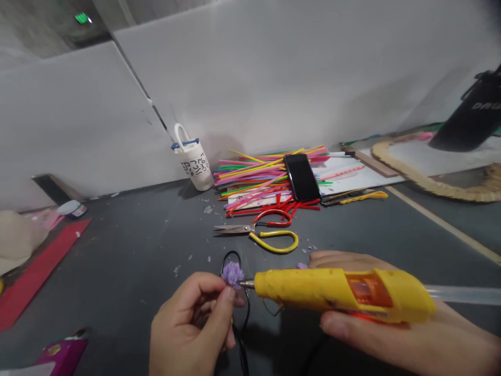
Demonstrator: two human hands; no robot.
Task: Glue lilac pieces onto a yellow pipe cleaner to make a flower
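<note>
Between the thumb and forefinger of my left hand (191,324) is a small fluffy purple pompom (233,274). My right hand (364,334) is wrapped round a yellow hot glue gun (309,287), whose metal nozzle points left and meets the pompom's right side. A clear glue stick (462,294) sticks out of the gun's back end. Behind the pompom a black cord (245,344) loops and runs down. Just beyond my hands lie scissors (256,230) with one red and one yellow handle, blades apart and pointing left.
Colourful pipe cleaners (254,177) are heaped by the wall, with a black phone (302,177) on top. A white cup (195,164) stands beside them. To the right are a woven ring (426,183) and a black bottle (469,112); a red strip (43,269) lies left.
</note>
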